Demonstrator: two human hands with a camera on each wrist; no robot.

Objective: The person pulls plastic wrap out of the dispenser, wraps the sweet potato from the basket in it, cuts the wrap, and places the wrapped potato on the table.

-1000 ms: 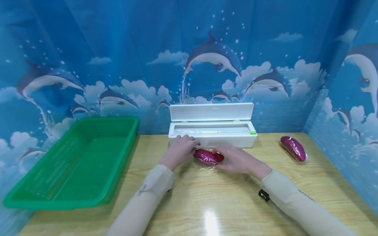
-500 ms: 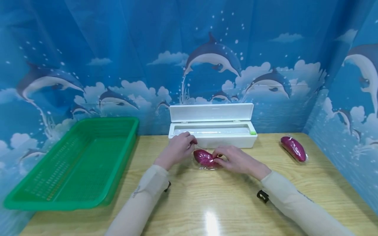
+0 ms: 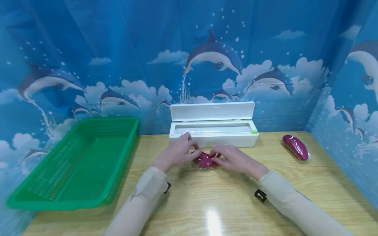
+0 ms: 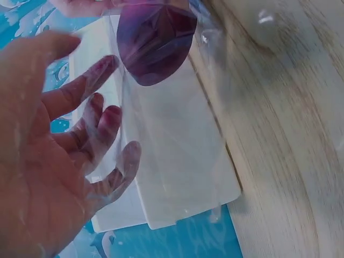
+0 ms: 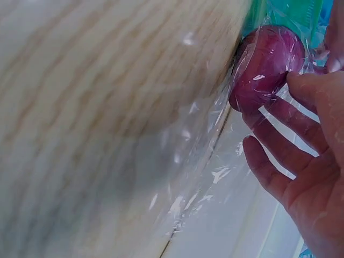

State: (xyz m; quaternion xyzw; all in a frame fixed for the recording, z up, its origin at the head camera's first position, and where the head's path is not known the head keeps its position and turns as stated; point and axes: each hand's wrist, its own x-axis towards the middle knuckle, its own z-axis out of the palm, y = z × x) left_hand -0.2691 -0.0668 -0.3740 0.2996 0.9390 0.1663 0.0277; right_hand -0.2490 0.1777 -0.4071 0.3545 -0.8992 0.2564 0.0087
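A glossy purple eggplant (image 3: pixel 204 161) lies in loose clear plastic wrap (image 5: pixel 188 177) on the table, just before a white wrap dispenser (image 3: pixel 220 141). My left hand (image 3: pixel 176 152) is at the eggplant's left end, thumb and fingers apart. Film drapes over its fingertips (image 4: pixel 110 121) in the left wrist view. From the other side my right hand (image 3: pixel 234 159) pinches the wrap at the right end, the thumb against the eggplant. In the right wrist view its other fingers reach behind the eggplant, seen through film. Hands hide part of the eggplant in the head view.
Behind my hands the dispenser's lid (image 3: pixel 212 111) stands raised, with a light green piece (image 3: pixel 254 131) at its right end. A green basket (image 3: pixel 106 193) sits at left. Another wrapped eggplant (image 3: pixel 295 147) lies at the right. A dolphin-print curtain (image 3: pixel 141 59) closes the back.
My left hand first drew back left from the eggplant, then its thumb came in over the left end. My right hand has pulled the wrap at the right end inward.
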